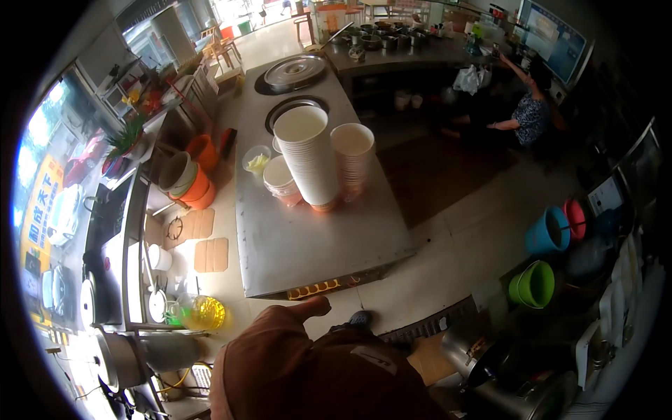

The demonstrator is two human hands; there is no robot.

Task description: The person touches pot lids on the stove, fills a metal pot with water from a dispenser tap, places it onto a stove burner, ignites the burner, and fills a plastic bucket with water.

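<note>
My left hand [312, 308] is low in the view, at the end of a brown sleeve, just in front of the near edge of the steel counter [308, 252]. Its fingers are too small and dark to make out, and no held object shows. My right hand is out of sight. On the counter stands a tall stack of white paper bowls [308, 154]. A wrapped cup stack [353, 157] is at its right, and a shorter bowl stack [281, 180] at its left. Beside that is a clear cup [257, 161] with something pale inside.
Round lids [295, 71] lie at the counter's far end. Orange buckets [199, 189] and a jug of yellow oil [204, 313] are on the left. Blue [548, 231] and green [532, 285] buckets are on the right. Another person [530, 115] is low at the back right.
</note>
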